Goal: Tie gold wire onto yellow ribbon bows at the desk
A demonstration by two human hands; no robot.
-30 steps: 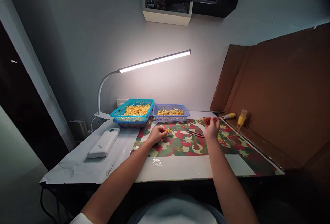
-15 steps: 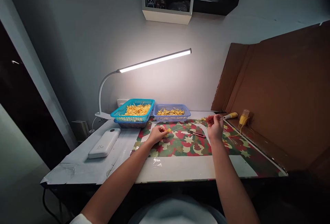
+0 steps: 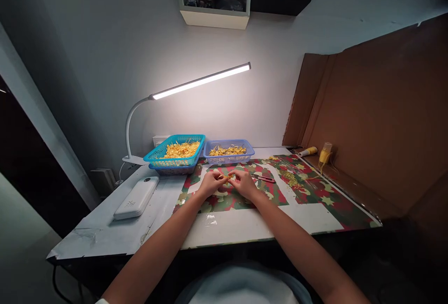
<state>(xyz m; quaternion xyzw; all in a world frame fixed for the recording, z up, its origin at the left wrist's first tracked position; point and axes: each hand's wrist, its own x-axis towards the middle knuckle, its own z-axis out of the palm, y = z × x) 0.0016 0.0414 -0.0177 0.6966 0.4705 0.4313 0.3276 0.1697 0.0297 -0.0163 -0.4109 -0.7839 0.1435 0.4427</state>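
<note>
My left hand (image 3: 211,183) is closed in a pinch on a small yellow piece (image 3: 228,177), just above the camouflage-patterned sheet. My right hand (image 3: 243,184) meets it there, its thumb and forefinger pinching the same piece from the right. The fingers hide most of the piece, so its exact shape cannot be made out. Just behind the right hand lies a pair of thread snips (image 3: 264,179) with a reddish handle. To the right of the hands, a loose pile of thin yellow-green bits (image 3: 292,180) lies on the sheet (image 3: 308,194).
A teal basket (image 3: 150,158) full of yellow pieces sits on another basket at the back, beside a purple basket (image 3: 229,159) with more. A power bank (image 3: 136,199) and lit lamp (image 3: 201,81) stand left. Yellow thread spools (image 3: 325,154) lie by the cardboard (image 3: 378,122) at right.
My right hand has come in from the right and now touches the yellow piece at my left fingers. The left hand keeps its pinch. The view has shifted slightly to the right.
</note>
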